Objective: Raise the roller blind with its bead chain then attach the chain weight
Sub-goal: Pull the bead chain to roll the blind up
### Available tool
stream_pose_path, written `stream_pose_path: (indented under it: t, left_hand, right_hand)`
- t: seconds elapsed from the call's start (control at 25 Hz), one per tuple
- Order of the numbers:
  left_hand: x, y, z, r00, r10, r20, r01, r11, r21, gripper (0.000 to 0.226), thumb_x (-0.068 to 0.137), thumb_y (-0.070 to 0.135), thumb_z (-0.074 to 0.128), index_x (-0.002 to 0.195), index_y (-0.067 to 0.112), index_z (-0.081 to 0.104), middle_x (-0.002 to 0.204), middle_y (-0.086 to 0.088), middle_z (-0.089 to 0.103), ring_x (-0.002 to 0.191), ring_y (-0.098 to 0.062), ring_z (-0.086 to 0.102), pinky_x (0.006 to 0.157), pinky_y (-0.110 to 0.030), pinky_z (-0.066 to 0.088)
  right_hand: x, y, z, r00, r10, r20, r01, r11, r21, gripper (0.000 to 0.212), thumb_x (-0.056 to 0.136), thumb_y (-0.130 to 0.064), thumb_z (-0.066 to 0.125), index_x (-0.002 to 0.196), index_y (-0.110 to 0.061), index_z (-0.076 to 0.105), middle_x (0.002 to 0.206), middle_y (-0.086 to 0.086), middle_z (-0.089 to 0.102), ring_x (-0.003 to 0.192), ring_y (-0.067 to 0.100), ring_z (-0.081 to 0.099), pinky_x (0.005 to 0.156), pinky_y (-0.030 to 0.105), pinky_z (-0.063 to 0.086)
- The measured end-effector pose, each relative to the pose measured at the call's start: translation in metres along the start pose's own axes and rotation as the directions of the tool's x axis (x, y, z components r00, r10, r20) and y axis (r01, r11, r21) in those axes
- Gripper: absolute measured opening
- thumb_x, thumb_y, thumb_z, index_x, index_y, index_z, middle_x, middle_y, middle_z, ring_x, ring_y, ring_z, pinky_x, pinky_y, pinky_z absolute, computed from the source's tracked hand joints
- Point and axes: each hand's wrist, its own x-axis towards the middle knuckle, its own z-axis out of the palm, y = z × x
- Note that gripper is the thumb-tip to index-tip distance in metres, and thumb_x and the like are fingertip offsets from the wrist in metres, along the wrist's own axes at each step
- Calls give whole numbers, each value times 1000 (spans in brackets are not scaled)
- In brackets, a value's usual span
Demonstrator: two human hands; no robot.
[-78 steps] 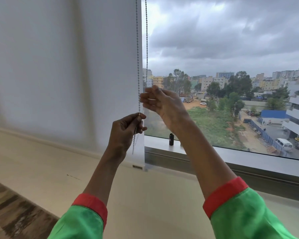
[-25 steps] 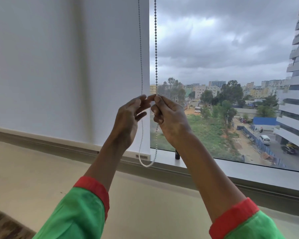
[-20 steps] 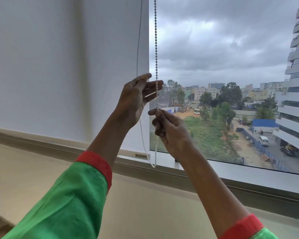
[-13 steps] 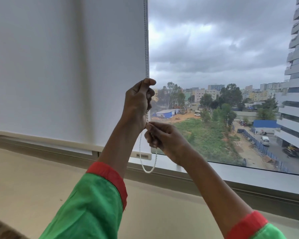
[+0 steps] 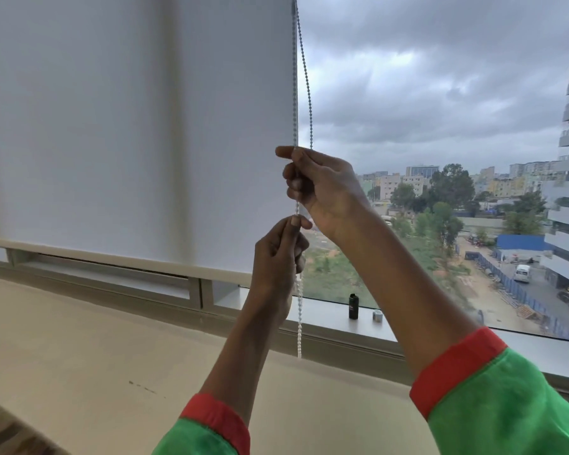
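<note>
While the right hand (image 5: 322,188) grips the bead chain (image 5: 304,77), the left hand (image 5: 278,257), pinching at 6 o'clock, should pull straight down.

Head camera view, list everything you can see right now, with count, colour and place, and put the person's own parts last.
roller blind: one, white, covering the window's left part, bottom bar just above the frame
bead chain: one loop, whitish, at the blind's right edge
sill: one, pale grey, below the glass
black cylinder: one, upright on the sill
small silver object: one, right of it
sleeves: two, green, red cuffs
left hand: pinching the chain, lower
right hand: gripping the chain, higher
</note>
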Motion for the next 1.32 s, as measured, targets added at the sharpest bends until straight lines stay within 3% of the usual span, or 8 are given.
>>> stream_pose_path:
  t: [0.24, 0.44, 0.56, 0.68, 0.84, 1.0, 1.24, 1.32]
  left_hand:
    - [8, -4, -5, 994, -87, 67, 80, 992, 97, 33, 100, 27, 36, 90, 15, 65, 75, 0, 66, 68, -12, 59, 62, -21, 46]
    - [43, 28, 3, 998, -54, 27, 57, 991, -121, 30, 100, 23, 38, 101, 7, 63, 97, -10, 71, 95, -22, 69, 89, -33, 54]
    - [54, 45, 19, 996, -33, 88, 50, 979, -198, 27, 99, 21, 41, 103, 4, 62, 83, -8, 72, 78, -18, 70, 76, -28, 57]
    - [52, 45, 26, 998, 7, 55, 6, 973, -230, 24, 99, 12, 42, 97, 7, 66, 56, 1, 53, 51, -9, 39, 48, -17, 31]
    - [41, 37, 19, 999, 37, -6, -37, 984, -172, 26, 97, 14, 45, 85, 16, 68, 55, 3, 43, 52, -9, 30, 48, -18, 25]
    - [23, 22, 6, 1000, -3, 8, 5, 981, -194, 28, 96, 16, 47, 82, 21, 70, 53, 9, 47, 50, -5, 34, 50, -17, 30]
    - [-8, -5, 11, 994, -97, 42, 103, 978, -183, 31, 96, 21, 47, 77, 21, 71, 56, 7, 45, 56, -9, 32, 58, -25, 27]
    - [-8, -8, 10, 996, -70, 61, 79, 986, -148, 29, 96, 20, 46, 79, 21, 70, 54, 9, 45, 54, -8, 32, 56, -24, 27]
  right_hand:
    - [-25, 28, -16, 994, -97, -42, 98, 995, 34, 21, 94, -6, 48, 90, -8, 69, 55, -3, 52, 44, 4, 38, 44, 15, 31]
    - [-59, 69, -38, 996, -4, -95, 11, 997, 74, 25, 92, -3, 49, 85, -11, 71, 54, -6, 57, 45, 1, 45, 45, 11, 33]
    - [-82, 99, -42, 1000, 9, -19, -7, 998, 61, 26, 92, -6, 49, 83, -14, 72, 55, -9, 54, 47, 1, 41, 47, 11, 30]
    - [-91, 111, -47, 999, 28, 43, -30, 999, 38, 19, 88, -13, 54, 85, -15, 73, 57, -8, 54, 50, 4, 39, 49, 12, 31]
    - [-78, 92, -59, 968, 185, 171, -178, 983, -55, 23, 81, -26, 62, 93, -11, 74, 75, 1, 73, 67, 13, 60, 69, 23, 50]
    - [-46, 51, -59, 983, 170, 62, -168, 985, -41, 39, 85, -29, 55, 111, 0, 63, 102, 11, 71, 94, 25, 66, 92, 36, 52]
    - [-5, -12, -10, 998, -18, -56, 19, 1000, 16, 27, 96, -13, 48, 107, 7, 62, 84, 15, 69, 66, 21, 66, 67, 32, 59]
    - [-4, -12, 0, 993, -49, -104, 49, 999, 2, 24, 95, -8, 48, 107, 8, 63, 66, 8, 59, 50, 11, 48, 49, 21, 40]
